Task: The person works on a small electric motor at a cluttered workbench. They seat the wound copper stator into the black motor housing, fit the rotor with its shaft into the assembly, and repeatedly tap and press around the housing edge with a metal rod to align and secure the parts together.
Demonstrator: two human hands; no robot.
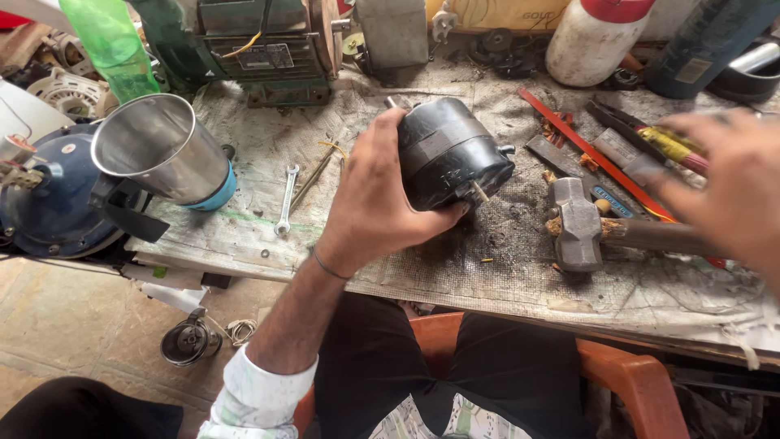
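At nine o'clock a steel jar [162,146] lies tilted on a blue base [49,203], with a spanner [286,199] just beside it on the workbench [244,236]. At centre the left hand [375,203] grasps a black motor [451,154], resting on the bench. At three o'clock a hammer [578,223] lies flat; the blurred right hand [727,187] hovers above its handle, fingers spread, holding nothing.
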